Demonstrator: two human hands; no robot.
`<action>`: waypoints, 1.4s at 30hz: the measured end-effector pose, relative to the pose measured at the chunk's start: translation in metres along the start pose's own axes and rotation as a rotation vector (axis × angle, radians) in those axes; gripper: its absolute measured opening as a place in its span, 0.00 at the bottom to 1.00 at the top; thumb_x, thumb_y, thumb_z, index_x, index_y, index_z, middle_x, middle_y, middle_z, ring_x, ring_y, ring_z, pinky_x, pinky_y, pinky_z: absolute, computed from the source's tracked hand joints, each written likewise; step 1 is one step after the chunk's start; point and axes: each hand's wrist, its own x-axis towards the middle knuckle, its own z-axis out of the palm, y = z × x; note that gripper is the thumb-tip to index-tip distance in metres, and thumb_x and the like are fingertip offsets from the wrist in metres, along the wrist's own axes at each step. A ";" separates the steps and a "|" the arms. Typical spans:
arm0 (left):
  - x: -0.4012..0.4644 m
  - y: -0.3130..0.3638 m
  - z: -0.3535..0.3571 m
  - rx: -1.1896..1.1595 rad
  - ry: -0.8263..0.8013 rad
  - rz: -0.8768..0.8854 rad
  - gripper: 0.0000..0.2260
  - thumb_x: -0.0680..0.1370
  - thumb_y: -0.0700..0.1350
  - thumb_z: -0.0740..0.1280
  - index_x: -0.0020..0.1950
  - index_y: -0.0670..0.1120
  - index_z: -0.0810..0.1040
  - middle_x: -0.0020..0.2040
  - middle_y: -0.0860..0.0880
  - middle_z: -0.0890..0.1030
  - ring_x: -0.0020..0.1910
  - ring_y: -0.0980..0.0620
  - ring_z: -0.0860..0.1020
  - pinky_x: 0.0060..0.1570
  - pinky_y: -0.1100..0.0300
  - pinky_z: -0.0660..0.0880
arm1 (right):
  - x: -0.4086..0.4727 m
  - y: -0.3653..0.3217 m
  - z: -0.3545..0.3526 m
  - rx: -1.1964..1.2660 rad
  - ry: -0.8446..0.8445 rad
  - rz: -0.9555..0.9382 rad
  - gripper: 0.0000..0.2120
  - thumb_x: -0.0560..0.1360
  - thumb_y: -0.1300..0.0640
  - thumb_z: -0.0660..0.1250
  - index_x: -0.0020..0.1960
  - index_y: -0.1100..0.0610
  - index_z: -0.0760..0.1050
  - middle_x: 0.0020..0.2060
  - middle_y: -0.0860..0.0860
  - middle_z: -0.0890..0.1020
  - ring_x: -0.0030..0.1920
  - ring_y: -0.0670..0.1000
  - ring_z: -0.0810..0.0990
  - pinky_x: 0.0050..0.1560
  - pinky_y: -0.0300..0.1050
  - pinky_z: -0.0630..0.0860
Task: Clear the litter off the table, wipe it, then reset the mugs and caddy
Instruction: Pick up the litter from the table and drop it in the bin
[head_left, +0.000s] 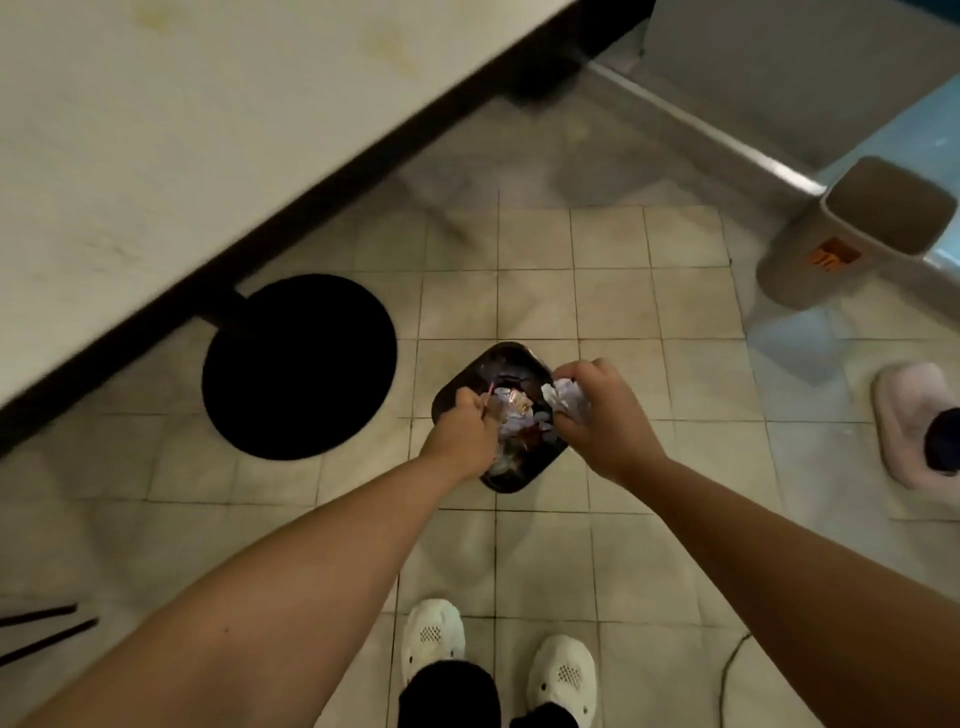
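Down on the tiled floor (613, 291), a small black bin (511, 364) is seen from above, and both bare arms are stretched out over it. The bin is partly filled with litter (514, 410): pale scraps and shiny wrappers are piled inside.

A crumpled white paper ball (563, 397) is gripped by the right hand (602, 415). The fingers are curled tightly round it, and the paper is held right over the bin's right rim. Only part of the ball is shown between the fingers.

The left hand (462, 431) is clenched too, above the bin's left rim. A thin pink strip (488, 397) is pinched in it and sticks out past the knuckles, toward the litter. What the strip is cannot be told, because the picture is blurred.

The table (171, 130) is seen at the upper left. Its top is pale, with a few faint yellow marks, and its edge is dark. Under it a round black base (298, 366) is set on the floor, well apart from the bin.

A gray bin (852, 234) with an orange sticker is stood at the far right. Two white shoes (498, 654) are seen at the bottom, just behind the black bin. A pink shoe (906, 415) of another person is shown at the right edge.
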 end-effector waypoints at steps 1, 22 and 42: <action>0.018 -0.013 0.016 0.078 -0.035 0.035 0.13 0.81 0.50 0.57 0.61 0.44 0.65 0.53 0.42 0.78 0.49 0.42 0.77 0.42 0.55 0.70 | 0.009 0.012 0.013 -0.001 0.004 -0.024 0.19 0.71 0.60 0.72 0.60 0.50 0.72 0.54 0.48 0.70 0.52 0.48 0.73 0.48 0.40 0.75; 0.141 -0.078 0.086 0.223 0.026 0.197 0.33 0.71 0.50 0.73 0.73 0.48 0.62 0.68 0.46 0.69 0.67 0.45 0.68 0.64 0.47 0.69 | 0.077 0.128 0.155 0.001 -0.063 0.031 0.39 0.71 0.64 0.70 0.76 0.49 0.57 0.72 0.52 0.62 0.72 0.54 0.58 0.71 0.49 0.60; -0.179 0.089 -0.214 0.072 0.152 0.411 0.25 0.76 0.48 0.68 0.72 0.47 0.66 0.70 0.48 0.70 0.69 0.51 0.68 0.67 0.59 0.65 | -0.060 -0.213 -0.129 -0.072 -0.001 -0.371 0.12 0.75 0.57 0.66 0.58 0.48 0.76 0.58 0.45 0.75 0.62 0.45 0.68 0.61 0.36 0.61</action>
